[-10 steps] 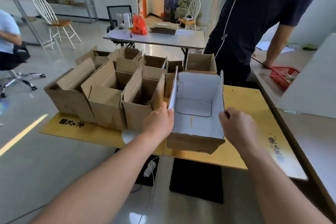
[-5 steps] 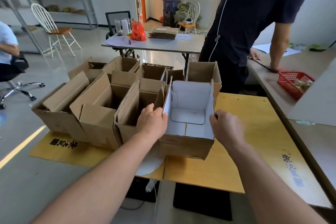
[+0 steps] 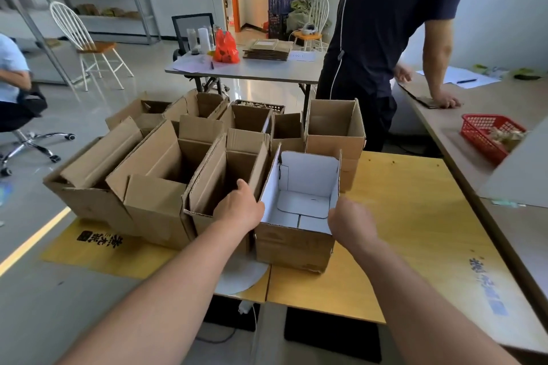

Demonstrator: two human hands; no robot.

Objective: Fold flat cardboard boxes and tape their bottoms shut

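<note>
Head view: the fingers of the left hand (image 3: 238,212) curl at the rim of the left wall of the white-lined box (image 3: 293,246), and the right hand (image 3: 351,222) grips the near right corner, though most of its fingers are hidden behind the hand. The box stands upright and open-topped on the yellow bench (image 3: 415,216), near its front edge. Its left wall is just beside the cluster of brown boxes (image 3: 178,175) already standing open there. Inside, the bottom flaps lie folded in and flat, but whether tape holds them from underneath cannot be told from above. This looks like the end of one box's cycle, with the erected box being set in with the others. The next move probably calls for letting go with both hands once the box sits square. Then comes a fresh blank, perhaps from the stack of flat cardboard (image 3: 267,50) on the far table (image 3: 261,71). No tape roll is visible.
</note>
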